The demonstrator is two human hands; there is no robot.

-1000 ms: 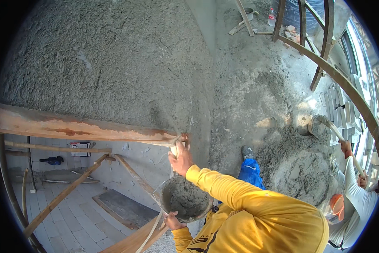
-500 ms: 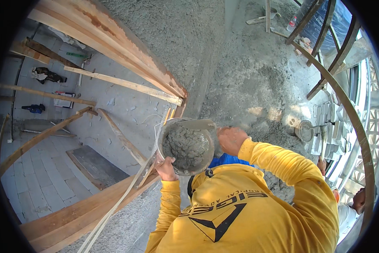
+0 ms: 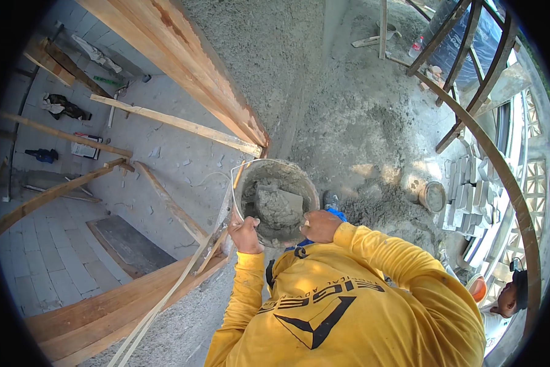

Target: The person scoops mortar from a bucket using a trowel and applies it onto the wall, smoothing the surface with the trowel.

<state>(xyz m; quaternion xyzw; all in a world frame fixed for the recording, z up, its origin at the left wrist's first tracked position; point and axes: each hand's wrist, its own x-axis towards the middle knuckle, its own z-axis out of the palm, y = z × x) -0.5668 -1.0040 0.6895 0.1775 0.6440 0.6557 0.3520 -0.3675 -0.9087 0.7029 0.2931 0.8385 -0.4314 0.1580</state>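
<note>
A round bucket (image 3: 310, 183) of wet grey mortar is in front of my body. My left hand (image 3: 247, 236) grips its near-left rim. At the bucket's near-right side, my right hand (image 3: 322, 226) is closed around the handle of a trowel (image 3: 294, 200), though the handle is mostly hidden by my fingers. Its blade is down inside the bucket, with a heap of mortar (image 3: 276, 208) on and around it. The bucket's thin white wire handle (image 3: 234, 183) leans out at the left.
A wooden frame (image 3: 226, 98) and a propped plank (image 3: 177, 125) stand left. A second bucket (image 3: 434, 197) stands by stacked blocks (image 3: 467, 189) at the right. Curved bars (image 3: 489, 147) cross the right side. Another person (image 3: 508, 300) is at the lower right.
My right hand has moved down and left, taking the trowel blade from above the bucket's far rim into the mortar. My left hand still holds the rim. The person at right shows more.
</note>
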